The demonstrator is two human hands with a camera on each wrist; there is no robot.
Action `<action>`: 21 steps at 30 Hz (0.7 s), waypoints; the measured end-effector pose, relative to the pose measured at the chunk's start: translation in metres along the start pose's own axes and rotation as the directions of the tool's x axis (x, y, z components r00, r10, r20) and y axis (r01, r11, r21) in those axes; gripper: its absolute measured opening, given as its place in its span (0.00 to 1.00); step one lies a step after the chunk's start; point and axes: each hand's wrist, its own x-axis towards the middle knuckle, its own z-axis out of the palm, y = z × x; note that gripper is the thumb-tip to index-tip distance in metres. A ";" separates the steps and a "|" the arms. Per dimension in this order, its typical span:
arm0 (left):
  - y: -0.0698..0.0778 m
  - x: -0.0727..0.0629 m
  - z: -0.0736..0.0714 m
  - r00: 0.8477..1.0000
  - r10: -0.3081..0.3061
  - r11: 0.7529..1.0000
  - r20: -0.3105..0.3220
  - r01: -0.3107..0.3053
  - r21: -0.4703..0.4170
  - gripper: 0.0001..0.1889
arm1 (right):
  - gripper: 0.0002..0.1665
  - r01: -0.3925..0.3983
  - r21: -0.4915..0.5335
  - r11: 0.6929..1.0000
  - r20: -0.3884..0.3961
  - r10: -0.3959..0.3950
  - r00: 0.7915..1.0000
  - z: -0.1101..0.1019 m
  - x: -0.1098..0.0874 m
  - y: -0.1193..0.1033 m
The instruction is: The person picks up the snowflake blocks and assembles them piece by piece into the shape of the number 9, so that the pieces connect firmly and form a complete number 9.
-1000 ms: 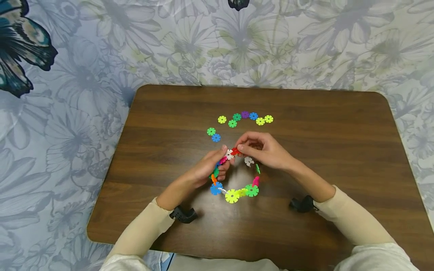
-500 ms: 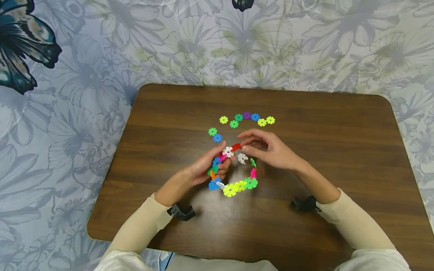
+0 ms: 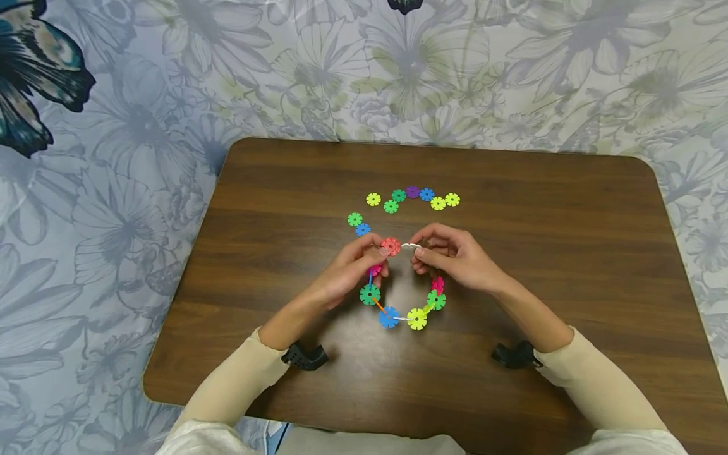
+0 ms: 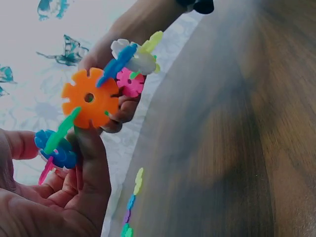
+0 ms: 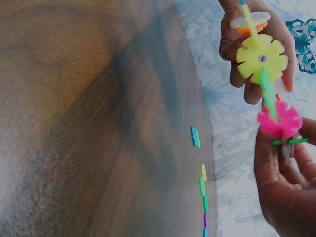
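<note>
A chain of coloured notched plastic discs hangs in a loop between both hands. My left hand (image 3: 348, 273) pinches the chain by the red disc (image 3: 390, 246) at one end. Thumb and fingers of my right hand (image 3: 457, 256) grip the white disc (image 3: 409, 246) at the other end, its edge close to the red one; I cannot tell if they touch. Below hang a blue disc (image 3: 388, 317), a yellow disc (image 3: 417, 319) and a pink disc (image 3: 437, 284). In the left wrist view, an orange disc (image 4: 90, 98) shows large. Fingers hide part of the chain.
Loose discs lie flat on the brown table (image 3: 569, 221) beyond the hands, among them a purple disc (image 3: 412, 191) and a yellow disc (image 3: 373, 200). Nearer the left hand lie a green disc (image 3: 355, 219) and a blue one. Flowered fabric surrounds the table's far and left sides.
The right hand has let go of the red disc and taken hold of the white end disc. My left hand's grip has shifted to the red disc, and the loop's two ends have come close together.
</note>
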 end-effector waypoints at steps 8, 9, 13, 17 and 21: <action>0.002 0.001 0.001 0.999 0.030 0.999 -0.017 -0.030 -0.030 0.15 | 0.12 0.051 -0.091 0.995 -0.063 -0.057 0.996 0.004 -0.005 -0.002; 0.002 0.001 0.001 0.999 0.035 0.999 -0.018 -0.035 -0.027 0.15 | 0.12 0.053 -0.108 0.993 -0.073 -0.061 0.995 0.005 -0.006 -0.002; 0.002 0.001 0.001 0.998 0.064 0.998 -0.030 -0.064 -0.020 0.15 | 0.11 0.067 -0.183 0.981 -0.096 -0.085 0.992 0.009 -0.008 -0.003; 0.002 0.002 0.001 0.995 0.092 0.995 -0.030 -0.092 -0.025 0.14 | 0.12 0.074 -0.203 0.976 -0.090 -0.094 0.992 0.013 -0.009 -0.008; 0.003 0.001 0.001 0.993 0.112 0.994 -0.024 -0.112 -0.003 0.13 | 0.11 0.075 -0.225 0.972 -0.095 -0.098 0.991 0.021 -0.012 -0.021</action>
